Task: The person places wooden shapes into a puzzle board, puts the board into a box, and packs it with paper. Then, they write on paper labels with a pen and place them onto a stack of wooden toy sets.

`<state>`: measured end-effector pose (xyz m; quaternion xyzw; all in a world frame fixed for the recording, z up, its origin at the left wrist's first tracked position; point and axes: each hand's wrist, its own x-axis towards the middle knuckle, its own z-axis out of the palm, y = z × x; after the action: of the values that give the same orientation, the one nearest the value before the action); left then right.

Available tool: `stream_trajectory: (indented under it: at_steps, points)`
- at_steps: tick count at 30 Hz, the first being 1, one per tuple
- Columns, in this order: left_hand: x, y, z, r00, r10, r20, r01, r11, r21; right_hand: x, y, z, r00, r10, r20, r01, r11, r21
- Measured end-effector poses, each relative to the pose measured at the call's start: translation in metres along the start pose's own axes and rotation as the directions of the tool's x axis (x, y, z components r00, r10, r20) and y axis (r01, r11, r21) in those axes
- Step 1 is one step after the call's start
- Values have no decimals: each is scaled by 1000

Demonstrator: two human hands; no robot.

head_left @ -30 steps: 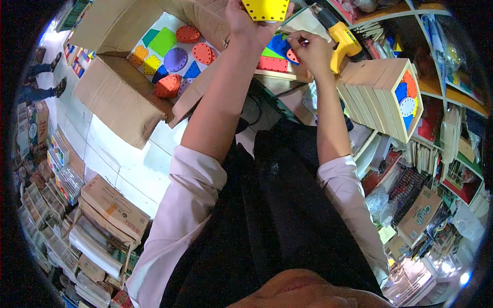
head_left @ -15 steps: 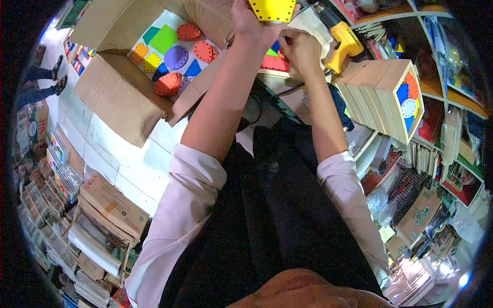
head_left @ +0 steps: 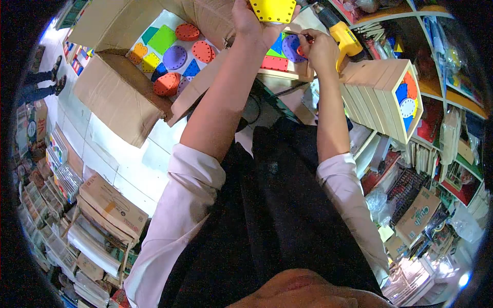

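Clutter hemmed the work in closely: an open cardboard box [head_left: 120,97] of coloured shapes sat left, stacked wooden frames [head_left: 377,97] right. The left hand [head_left: 254,23], arm stretched forward, had its fingers clamped on a yellow laced piece [head_left: 272,9] at the top edge. Beside it, the right hand [head_left: 321,49] pinched something small and orange over the shape board [head_left: 280,59], near a yellow glue gun [head_left: 343,36].
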<state>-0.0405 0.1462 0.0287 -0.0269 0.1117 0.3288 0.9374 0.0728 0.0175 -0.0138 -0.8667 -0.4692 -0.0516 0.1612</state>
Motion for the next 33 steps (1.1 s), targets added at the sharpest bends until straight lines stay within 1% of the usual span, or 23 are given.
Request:
stream_trajectory:
  at_steps: [1,3,5,6,8,9,11,12,13,14,15,19,24,28,30,31,33]
  points:
    - [0,-1,0,1000,10,-8,-10,1000,5,-1,1,1,1000,0,0,0,1000,0]
    - [-3,-2,4,1000,21,-18,-21,1000,10,-3,1,2,998,14,62,-13,1000,-4]
    - [-3,-4,7,993,17,-115,-17,1000,-1,-3,0,0,998,14,63,-13,1000,-14]
    - [-1,-3,2,993,18,-116,-19,1000,-1,-3,0,-1,998,15,64,-14,1000,-24]
    - [2,-3,-8,989,-10,149,10,1000,2,-3,2,0,998,18,62,-17,1000,-6]
    - [2,-3,-8,989,-9,148,9,1000,3,-3,3,1,998,21,59,-22,1000,13]
    - [1,-5,-5,998,14,59,-17,999,46,-4,5,3,999,15,48,-15,1000,1]
    - [0,-5,-2,998,16,59,-18,999,46,-4,6,5,999,8,36,-7,1000,-13]
    - [-2,-5,1,1000,20,4,-20,999,48,-4,7,6,999,6,36,-6,1000,-12]
    - [-2,-5,3,998,24,-51,-21,999,50,-4,7,6,999,18,41,-19,999,28]
    - [-2,-5,3,998,25,-51,-22,999,50,-4,7,7,999,29,46,-32,997,68]
    - [-2,-5,3,998,28,-56,-26,999,38,-3,7,9,999,5,51,-8,999,45]
    - [-3,-6,3,997,20,-71,-16,998,60,-5,1,0,996,49,81,-52,998,45]
    - [0,-4,-1,1000,-4,-6,4,1000,23,-10,-4,-7,992,45,114,-57,993,100]
    - [0,-4,-1,1000,-5,16,5,1000,2,-12,-9,-14,977,48,208,-62,996,61]
    - [0,-4,-1,1000,0,12,-1,1000,24,-12,-8,-13,977,46,209,-60,996,60]
    - [-2,-5,2,1000,6,9,-6,999,45,-15,-7,-9,965,-5,263,-21,995,95]
